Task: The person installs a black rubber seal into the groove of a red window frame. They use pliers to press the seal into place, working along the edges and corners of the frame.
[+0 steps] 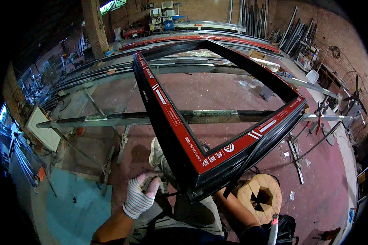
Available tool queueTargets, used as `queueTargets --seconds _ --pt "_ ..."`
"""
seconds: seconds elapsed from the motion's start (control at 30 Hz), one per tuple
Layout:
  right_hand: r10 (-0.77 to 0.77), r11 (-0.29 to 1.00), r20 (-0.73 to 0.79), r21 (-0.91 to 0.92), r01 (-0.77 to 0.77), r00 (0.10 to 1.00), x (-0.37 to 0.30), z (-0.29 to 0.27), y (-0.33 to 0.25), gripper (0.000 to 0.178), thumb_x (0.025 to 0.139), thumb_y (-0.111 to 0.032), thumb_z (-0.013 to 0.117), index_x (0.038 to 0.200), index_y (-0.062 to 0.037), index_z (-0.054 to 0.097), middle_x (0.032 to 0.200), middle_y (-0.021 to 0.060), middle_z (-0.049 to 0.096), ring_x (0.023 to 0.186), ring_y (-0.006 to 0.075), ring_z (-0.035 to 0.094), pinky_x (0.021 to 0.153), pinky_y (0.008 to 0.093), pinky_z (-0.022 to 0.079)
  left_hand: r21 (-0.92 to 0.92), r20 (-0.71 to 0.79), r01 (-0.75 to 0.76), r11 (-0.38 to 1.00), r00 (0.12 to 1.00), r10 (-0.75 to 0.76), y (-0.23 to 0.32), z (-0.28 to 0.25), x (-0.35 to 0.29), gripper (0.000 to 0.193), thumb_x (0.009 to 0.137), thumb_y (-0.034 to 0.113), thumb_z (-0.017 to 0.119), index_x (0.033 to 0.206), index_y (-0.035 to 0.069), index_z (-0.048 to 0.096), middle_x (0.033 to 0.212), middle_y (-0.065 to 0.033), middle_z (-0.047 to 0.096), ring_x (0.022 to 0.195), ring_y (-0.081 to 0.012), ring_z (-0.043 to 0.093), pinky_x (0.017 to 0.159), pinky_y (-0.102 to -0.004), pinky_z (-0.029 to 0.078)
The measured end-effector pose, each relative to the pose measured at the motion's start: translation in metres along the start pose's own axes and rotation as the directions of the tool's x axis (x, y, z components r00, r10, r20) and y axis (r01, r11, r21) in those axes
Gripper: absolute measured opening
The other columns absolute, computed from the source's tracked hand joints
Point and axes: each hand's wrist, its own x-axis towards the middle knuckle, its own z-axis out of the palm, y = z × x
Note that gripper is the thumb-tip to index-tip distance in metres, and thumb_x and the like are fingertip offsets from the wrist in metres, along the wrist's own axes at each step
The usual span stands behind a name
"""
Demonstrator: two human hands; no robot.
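A large black window frame (180,122) with red protective film lies tilted across metal rails, its near corner right in front of me. My left hand (140,195), in a striped knit glove, sits just left of that corner with its fingers curled near a thin black rubber strip (243,165) that runs along the frame's edge and hangs down. My right forearm reaches under the near corner; my right hand is hidden behind the frame. Whether either hand grips the strip cannot be seen.
Long metal rails (122,119) on stands carry the frame. A wooden cable spool (261,197) stands on the red floor at my right. A white panel (43,127) leans at left. Bundles of metal profiles (292,34) stand against the brick wall; a fan (355,98) is at right.
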Motion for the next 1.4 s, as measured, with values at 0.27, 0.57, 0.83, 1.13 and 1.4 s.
queueTargets --seconds 0.27,0.57,0.83,1.13,1.4 --pt "-0.102 0.983 0.014 0.152 0.099 0.995 0.0 0.026 -0.023 0.04 0.09 -0.023 0.061 0.127 -0.007 0.06 0.127 0.0145 0.062 0.116 0.0323 0.056 0.1 0.0403 0.045 -0.024 0.033 0.049 0.999 0.998 -0.048 -0.006 0.0 -0.009 0.018 0.094 0.01 0.065 0.107 -0.002 0.069 0.096 -0.008 0.072 0.084 -0.0117 0.065 0.077 -0.0263 0.053" --pt "-0.563 0.724 -0.163 -0.57 0.388 0.81 -0.094 -0.14 -0.107 0.035 0.074 0.002 0.071 0.107 -0.0058 0.065 0.113 0.0162 0.066 0.098 0.0341 0.065 0.082 0.0411 0.053 -0.142 0.059 -0.056 0.988 0.996 0.065 -0.002 0.012 -0.017 0.015 0.093 0.006 0.065 0.104 -0.003 0.066 0.097 -0.0125 0.069 0.09 -0.0182 0.068 0.08 -0.0296 0.054" --pt "-0.809 0.074 0.39 -0.675 0.734 0.44 -0.055 -0.176 -0.247 0.037 0.073 -0.004 0.077 0.104 -0.0173 0.061 0.119 0.0119 0.059 0.111 0.0362 0.058 0.091 0.0515 0.048 -0.148 0.055 0.015 0.989 0.998 -0.007 -0.019 0.026 -0.034 0.011 0.089 0.007 0.067 0.098 0.002 0.07 0.097 -0.0125 0.07 0.089 -0.0246 0.067 0.08 -0.0356 0.053" --pt "-0.882 0.119 0.31 -0.58 0.805 0.354 -0.035 -0.145 -0.286 0.032 0.072 -0.001 0.075 0.098 -0.0111 0.061 0.107 0.0091 0.064 0.097 0.0288 0.065 0.097 0.0547 0.045 -0.011 0.062 -0.174 0.985 0.983 0.175 -0.059 0.014 -0.063 0.012 0.095 0.013 0.059 0.102 0.005 0.064 0.104 -0.011 0.069 0.091 -0.0288 0.066 0.084 -0.0389 0.052" --pt "-0.875 0.03 0.329 -0.693 0.72 0.354 -0.032 -0.129 -0.297 0.036 0.068 0.005 0.073 0.1 -0.0091 0.064 0.108 0.0105 0.065 0.094 0.0282 0.062 0.089 0.0496 0.049 -0.071 0.102 0.041 0.997 0.994 -0.033 -0.065 0.014 -0.084 0.012 0.096 0.012 0.059 0.104 0.005 0.065 0.094 -0.0101 0.068 0.087 -0.0229 0.065 0.079 -0.0347 0.051"
